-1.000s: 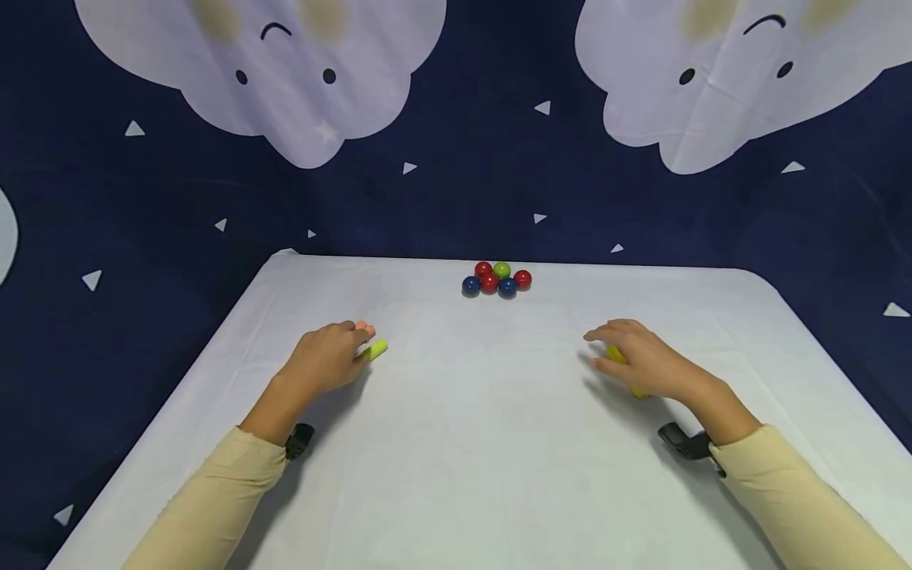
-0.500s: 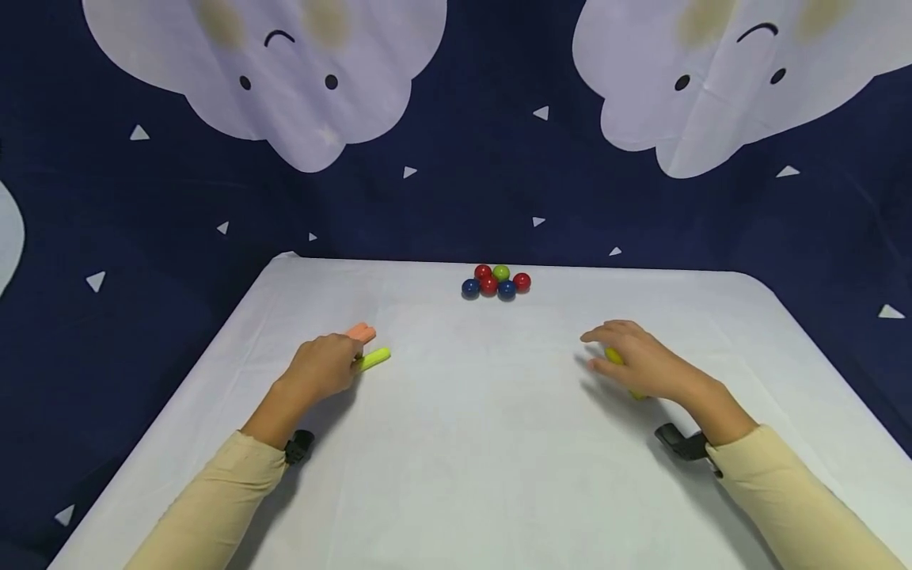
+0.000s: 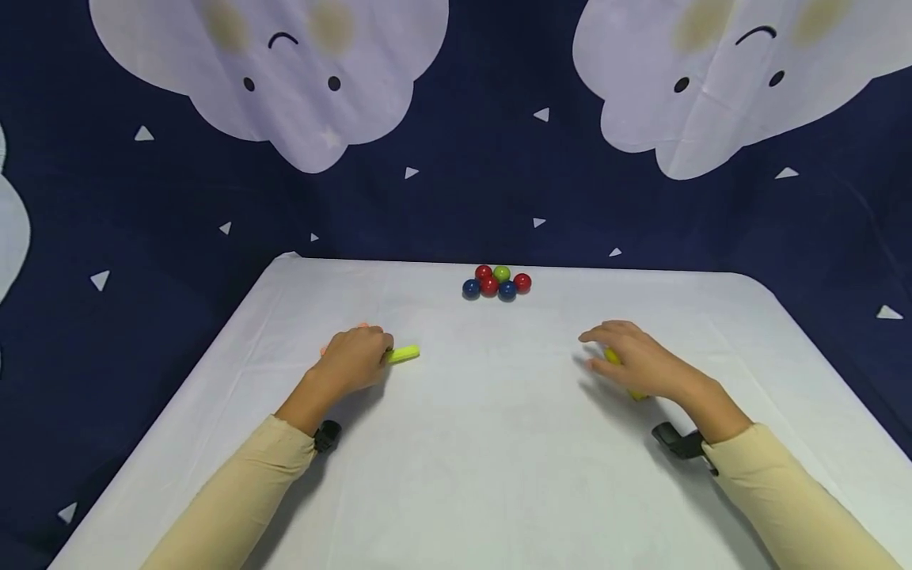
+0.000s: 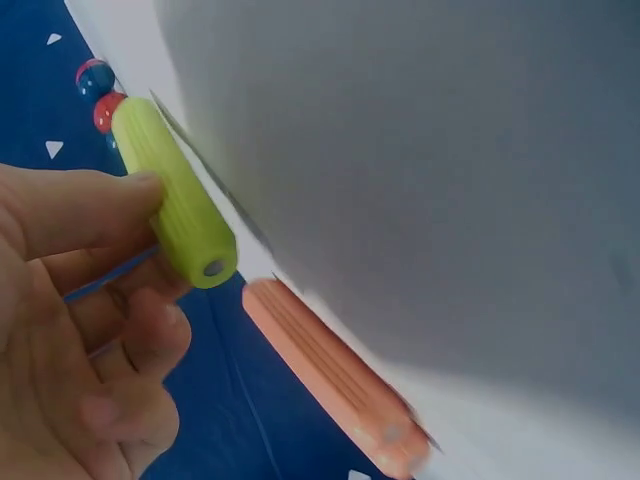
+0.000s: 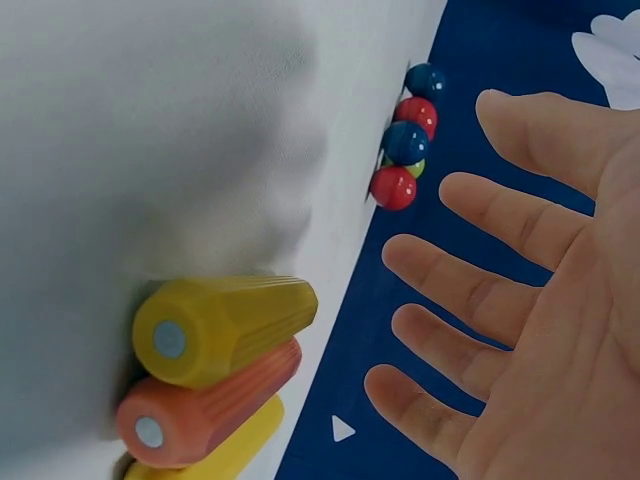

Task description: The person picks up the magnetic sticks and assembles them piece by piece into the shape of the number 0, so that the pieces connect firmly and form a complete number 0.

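Observation:
The left hand [image 3: 355, 360] pinches a lime-green ribbed stick [image 3: 404, 354] between thumb and fingers; in the left wrist view the lime stick [image 4: 178, 195] is held near its middle. An orange stick [image 4: 335, 375] lies beyond it on the white surface, mostly covered by the hand in the head view. The right hand [image 3: 644, 364] hovers with fingers spread and holds nothing. Beneath it, partly hidden, is a yellow stick [image 3: 613, 356]. The right wrist view shows that yellow stick [image 5: 225, 325], an orange stick [image 5: 210, 405] beside it and another yellow one [image 5: 235, 450].
Several red, blue and green balls [image 3: 489, 286] sit together near the far edge of the white table [image 3: 499, 443]. Behind it hangs a dark blue cloth [image 3: 484, 95] with clouds and small triangles.
The left hand has closed on the lime stick and carried it to the right, away from the orange one. The right hand has stayed almost where it was.

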Demonstrator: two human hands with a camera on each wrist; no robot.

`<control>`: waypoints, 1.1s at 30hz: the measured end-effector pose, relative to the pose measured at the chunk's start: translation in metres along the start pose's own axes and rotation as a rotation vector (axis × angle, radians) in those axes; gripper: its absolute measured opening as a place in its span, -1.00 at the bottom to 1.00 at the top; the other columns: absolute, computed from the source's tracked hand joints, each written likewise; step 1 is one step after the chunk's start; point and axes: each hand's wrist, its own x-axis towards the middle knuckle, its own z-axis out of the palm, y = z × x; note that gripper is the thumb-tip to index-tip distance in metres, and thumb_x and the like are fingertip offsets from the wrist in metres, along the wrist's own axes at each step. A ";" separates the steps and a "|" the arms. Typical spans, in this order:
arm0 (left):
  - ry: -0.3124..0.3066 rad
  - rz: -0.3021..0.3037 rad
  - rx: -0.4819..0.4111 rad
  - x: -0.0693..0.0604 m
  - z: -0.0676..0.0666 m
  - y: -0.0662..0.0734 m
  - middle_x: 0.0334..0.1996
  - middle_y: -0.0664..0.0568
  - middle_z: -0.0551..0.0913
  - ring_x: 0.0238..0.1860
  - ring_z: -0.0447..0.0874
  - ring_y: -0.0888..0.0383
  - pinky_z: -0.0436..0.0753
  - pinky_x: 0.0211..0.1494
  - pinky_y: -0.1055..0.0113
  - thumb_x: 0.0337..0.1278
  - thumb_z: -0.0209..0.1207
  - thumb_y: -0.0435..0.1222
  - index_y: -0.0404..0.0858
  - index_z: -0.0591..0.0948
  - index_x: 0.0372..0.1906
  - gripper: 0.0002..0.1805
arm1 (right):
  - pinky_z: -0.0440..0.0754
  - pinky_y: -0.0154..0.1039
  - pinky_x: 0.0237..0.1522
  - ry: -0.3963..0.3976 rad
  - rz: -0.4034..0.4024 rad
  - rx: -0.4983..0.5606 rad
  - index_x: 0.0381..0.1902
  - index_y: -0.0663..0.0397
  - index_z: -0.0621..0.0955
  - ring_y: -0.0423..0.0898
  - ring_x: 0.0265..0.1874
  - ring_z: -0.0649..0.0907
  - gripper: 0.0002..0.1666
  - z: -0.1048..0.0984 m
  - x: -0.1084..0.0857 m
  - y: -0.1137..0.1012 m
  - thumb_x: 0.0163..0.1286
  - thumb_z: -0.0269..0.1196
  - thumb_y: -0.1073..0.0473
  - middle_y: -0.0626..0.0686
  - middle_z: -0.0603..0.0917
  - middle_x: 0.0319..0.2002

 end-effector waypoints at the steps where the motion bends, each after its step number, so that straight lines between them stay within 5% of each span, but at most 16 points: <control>1: 0.010 0.016 -0.001 0.004 0.000 0.002 -0.45 0.05 0.59 -0.44 0.47 0.14 0.50 -0.44 0.21 0.11 0.19 -0.44 -0.20 0.66 -0.36 -0.91 | 0.25 0.35 0.34 -0.002 0.001 0.001 0.19 0.23 0.57 0.39 0.34 0.36 -0.55 0.000 0.000 0.000 0.39 0.24 0.16 0.29 0.59 0.21; 6: 0.062 0.071 0.035 0.028 0.004 0.012 -0.49 0.03 0.60 -0.40 0.51 0.08 0.53 -0.37 0.16 0.08 0.19 -0.44 -0.19 0.65 -0.42 -0.89 | 0.25 0.34 0.34 0.000 -0.019 0.013 0.19 0.21 0.57 0.39 0.34 0.37 -0.55 -0.002 0.004 -0.004 0.40 0.25 0.16 0.29 0.59 0.22; 11: 0.012 0.038 0.062 0.059 0.006 0.028 -0.35 0.00 0.72 -0.28 0.62 0.02 0.60 -0.20 0.07 0.17 0.18 -0.39 -0.17 0.74 -0.25 -0.84 | 0.25 0.33 0.36 0.007 -0.025 0.015 0.21 0.22 0.56 0.38 0.34 0.37 -0.55 -0.002 0.014 -0.008 0.41 0.24 0.16 0.29 0.59 0.22; 21: -0.101 -0.048 -0.197 0.110 0.015 0.055 -0.02 0.04 0.75 0.02 0.65 0.08 0.61 0.13 0.14 0.21 0.22 -0.30 -0.08 0.74 0.01 -0.71 | 0.22 0.33 0.39 -0.029 0.011 0.064 0.24 0.25 0.53 0.35 0.35 0.35 -0.52 0.010 0.032 -0.011 0.42 0.20 0.17 0.30 0.56 0.25; 28: -0.191 -0.077 -0.371 0.119 0.014 0.056 0.03 -0.01 0.73 0.04 0.63 0.07 0.57 0.20 0.16 0.23 0.27 -0.26 -0.12 0.70 0.10 -0.67 | 0.24 0.32 0.38 -0.038 0.017 0.065 0.25 0.23 0.53 0.35 0.35 0.36 -0.52 0.012 0.034 -0.011 0.42 0.20 0.16 0.30 0.55 0.26; 33: -0.191 -0.095 -0.441 0.121 0.012 0.053 -0.01 0.00 0.75 -0.06 0.61 0.10 0.57 0.11 0.23 0.20 0.28 -0.31 -0.15 0.72 0.05 -0.70 | 0.23 0.33 0.39 -0.043 0.043 0.059 0.26 0.21 0.53 0.34 0.36 0.36 -0.51 0.010 0.034 -0.008 0.43 0.19 0.16 0.30 0.54 0.27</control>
